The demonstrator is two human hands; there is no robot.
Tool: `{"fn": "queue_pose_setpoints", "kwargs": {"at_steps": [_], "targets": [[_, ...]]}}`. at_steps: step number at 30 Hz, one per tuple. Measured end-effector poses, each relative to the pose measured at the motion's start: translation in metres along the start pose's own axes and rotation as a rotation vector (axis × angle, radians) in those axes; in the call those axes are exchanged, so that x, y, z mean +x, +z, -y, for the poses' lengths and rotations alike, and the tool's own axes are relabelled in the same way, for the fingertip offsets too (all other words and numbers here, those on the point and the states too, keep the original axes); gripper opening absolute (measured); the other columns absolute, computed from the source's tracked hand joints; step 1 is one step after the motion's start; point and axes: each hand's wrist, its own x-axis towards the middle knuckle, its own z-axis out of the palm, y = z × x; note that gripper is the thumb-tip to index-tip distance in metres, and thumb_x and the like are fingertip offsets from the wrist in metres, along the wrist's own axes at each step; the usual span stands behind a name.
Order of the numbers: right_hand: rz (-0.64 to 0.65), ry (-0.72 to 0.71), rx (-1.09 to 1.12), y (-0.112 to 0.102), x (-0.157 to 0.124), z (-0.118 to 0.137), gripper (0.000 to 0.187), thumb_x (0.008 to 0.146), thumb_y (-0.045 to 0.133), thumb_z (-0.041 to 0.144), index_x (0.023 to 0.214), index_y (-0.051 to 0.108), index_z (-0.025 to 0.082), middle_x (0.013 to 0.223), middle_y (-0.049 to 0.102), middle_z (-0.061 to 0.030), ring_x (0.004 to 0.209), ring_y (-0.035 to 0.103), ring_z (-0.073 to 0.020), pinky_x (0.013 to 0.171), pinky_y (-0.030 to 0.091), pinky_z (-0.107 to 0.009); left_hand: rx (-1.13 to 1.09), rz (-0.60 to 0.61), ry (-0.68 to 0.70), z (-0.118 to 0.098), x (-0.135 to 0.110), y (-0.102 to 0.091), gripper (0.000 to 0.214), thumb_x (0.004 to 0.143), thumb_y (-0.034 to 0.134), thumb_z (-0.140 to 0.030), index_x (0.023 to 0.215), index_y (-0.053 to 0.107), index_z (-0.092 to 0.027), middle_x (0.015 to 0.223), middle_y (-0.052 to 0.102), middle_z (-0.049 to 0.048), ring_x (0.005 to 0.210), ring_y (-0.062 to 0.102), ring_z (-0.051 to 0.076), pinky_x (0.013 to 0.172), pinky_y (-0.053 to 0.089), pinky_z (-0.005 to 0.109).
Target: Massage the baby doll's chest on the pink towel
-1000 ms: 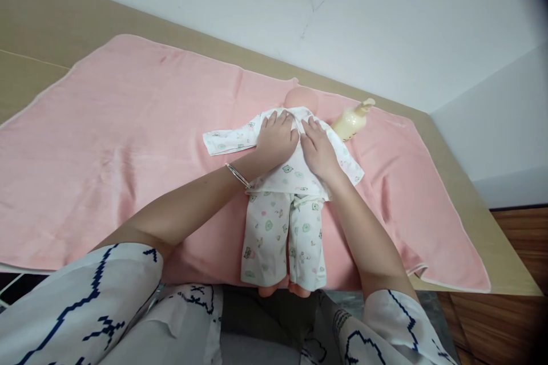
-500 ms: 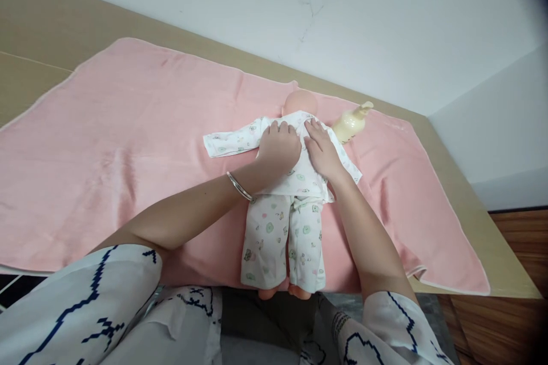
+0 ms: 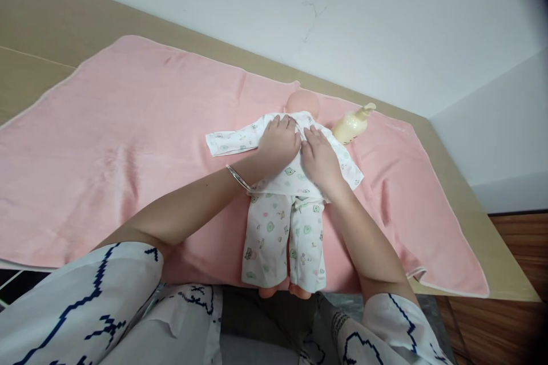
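A baby doll (image 3: pixel 299 101) in a white printed top (image 3: pixel 291 179) and matching trousers (image 3: pixel 268 239) lies stretched out, its bald head away from me and its feet at the table's near edge. My left hand (image 3: pixel 279 140) rests on the upper part of the top, fingers laid over the cloth. Beside it, my right hand (image 3: pixel 321 159) lies flat on the other side of the top with fingers extended. Neither hand visibly grips anything. One sleeve (image 3: pixel 233 141) sticks out to the left; the other slants down to the right.
A pink blanket (image 3: pixel 85 154) lies under the doll and covers much of the wooden table (image 3: pixel 47 17). Just right of the doll's head is a pale yellow pump bottle (image 3: pixel 351 125), tilted in view. A white wall (image 3: pixel 385 28) rises behind the table.
My right hand has slid slightly down the top, toward me. The fingers of my left hand have straightened a little, while the doll and bottle stay in place.
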Motion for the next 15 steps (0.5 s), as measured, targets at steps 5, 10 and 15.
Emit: {"fn": "queue_pose_setpoints", "kwargs": {"at_steps": [5, 10, 15], "targets": [[-0.030, 0.124, 0.065, -0.002, 0.019, -0.028, 0.064, 0.100, 0.033, 0.043, 0.152, 0.044, 0.007, 0.161, 0.040, -0.0163, 0.154, 0.031, -0.0304, 0.129, 0.024, -0.053, 0.073, 0.005, 0.060, -0.027, -0.021, -0.004, 0.054, 0.101, 0.035, -0.022, 0.145, 0.046, 0.009, 0.152, 0.046, 0.0301, 0.147, 0.038, 0.040, 0.122, 0.031, 0.054], [-0.042, 0.086, -0.053, 0.001, -0.005, 0.008, 0.059, 0.099, 0.029, 0.029, 0.149, 0.047, 0.003, 0.158, 0.045, -0.0187, 0.153, 0.033, -0.0327, 0.127, 0.029, -0.055, 0.042, 0.024, 0.069, -0.009, -0.006, -0.007, 0.044, 0.099, 0.036, -0.019, 0.131, 0.061, -0.002, 0.141, 0.060, 0.0215, 0.135, 0.052, 0.033, 0.116, 0.040, 0.048], [-0.009, 0.000, -0.044, 0.002, -0.016, 0.026, 0.056, 0.096, 0.035, 0.024, 0.148, 0.051, 0.009, 0.158, 0.046, -0.0127, 0.155, 0.029, -0.0323, 0.128, 0.026, -0.057, 0.037, -0.021, -0.058, 0.002, 0.004, -0.003, 0.045, 0.103, 0.036, -0.023, 0.141, 0.053, -0.007, 0.150, 0.054, 0.0157, 0.142, 0.046, 0.031, 0.121, 0.037, 0.049]]}}
